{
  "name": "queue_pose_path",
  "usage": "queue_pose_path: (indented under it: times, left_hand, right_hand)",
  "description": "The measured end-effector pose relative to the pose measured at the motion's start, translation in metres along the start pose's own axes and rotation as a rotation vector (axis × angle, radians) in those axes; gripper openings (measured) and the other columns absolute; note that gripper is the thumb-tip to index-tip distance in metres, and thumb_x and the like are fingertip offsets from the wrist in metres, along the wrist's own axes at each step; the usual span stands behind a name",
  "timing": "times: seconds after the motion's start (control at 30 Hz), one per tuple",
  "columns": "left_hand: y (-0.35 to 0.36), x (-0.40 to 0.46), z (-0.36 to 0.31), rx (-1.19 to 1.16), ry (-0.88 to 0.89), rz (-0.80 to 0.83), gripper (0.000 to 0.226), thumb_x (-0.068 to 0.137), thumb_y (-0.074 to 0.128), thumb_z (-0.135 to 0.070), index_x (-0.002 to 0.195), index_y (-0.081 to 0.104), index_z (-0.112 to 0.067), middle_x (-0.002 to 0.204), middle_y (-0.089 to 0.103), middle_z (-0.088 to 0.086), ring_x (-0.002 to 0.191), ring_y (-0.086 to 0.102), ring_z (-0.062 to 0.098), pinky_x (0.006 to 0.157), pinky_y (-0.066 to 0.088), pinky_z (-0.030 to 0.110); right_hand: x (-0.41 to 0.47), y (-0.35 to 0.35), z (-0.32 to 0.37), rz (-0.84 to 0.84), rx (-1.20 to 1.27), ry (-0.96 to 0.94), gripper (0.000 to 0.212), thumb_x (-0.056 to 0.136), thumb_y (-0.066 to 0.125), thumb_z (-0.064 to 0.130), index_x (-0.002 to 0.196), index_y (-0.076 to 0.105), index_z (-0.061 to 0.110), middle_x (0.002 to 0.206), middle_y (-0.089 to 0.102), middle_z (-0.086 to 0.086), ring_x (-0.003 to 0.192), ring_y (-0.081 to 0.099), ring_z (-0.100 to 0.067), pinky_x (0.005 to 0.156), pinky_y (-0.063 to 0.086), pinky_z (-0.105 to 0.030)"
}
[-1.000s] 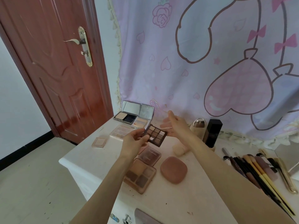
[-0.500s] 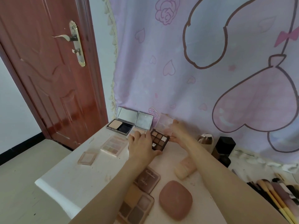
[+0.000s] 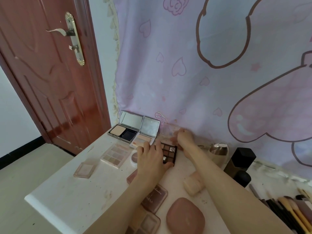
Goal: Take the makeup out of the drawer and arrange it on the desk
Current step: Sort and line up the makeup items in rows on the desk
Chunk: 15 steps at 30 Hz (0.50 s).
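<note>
While the left hand grips the dark palette, right hand fingers pinch its clear lid.

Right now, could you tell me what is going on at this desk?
A person is arranging makeup on a white desk. The left hand holds the near side of a dark eyeshadow palette, while the right hand holds its clear lid up against the curtain at the back. The palette sits beside two open mirrored compacts. Other palettes, a pink compact and brushes already lie on the desk.
</note>
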<state>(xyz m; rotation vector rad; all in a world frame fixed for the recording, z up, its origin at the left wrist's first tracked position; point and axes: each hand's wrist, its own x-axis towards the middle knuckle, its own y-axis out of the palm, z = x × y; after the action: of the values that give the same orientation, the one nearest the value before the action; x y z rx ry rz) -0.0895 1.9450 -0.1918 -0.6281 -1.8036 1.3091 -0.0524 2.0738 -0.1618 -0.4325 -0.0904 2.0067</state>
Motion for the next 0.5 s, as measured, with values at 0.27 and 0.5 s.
queue_pose_path:
  times: [0.27,0.5]
  left_hand:
    - [0.001,0.002,0.005,0.027,0.001,0.02,0.071,0.08,0.054,-0.058,0.13,0.035,-0.011,0.113,0.058,0.004,0.108,0.039,0.023,0.087,0.025,0.035]
    - [0.0,0.006,0.008,0.019,-0.007,0.043,0.06,0.083,0.053,-0.05,0.127,0.038,-0.012,0.115,0.058,0.004,0.111,0.039,0.024,0.089,0.025,0.035]
  right_hand:
    - [0.006,0.002,-0.004,-0.069,0.002,-0.026,0.03,0.098,0.033,0.015,0.073,0.051,0.014,0.059,0.044,-0.002,0.049,0.037,-0.013,0.046,0.028,-0.023]
    - [-0.005,0.004,-0.002,-0.153,-0.01,-0.084,0.025,0.082,0.047,-0.003,0.063,0.059,0.007,0.065,0.055,-0.011,0.07,0.052,-0.021,0.066,0.05,-0.041]
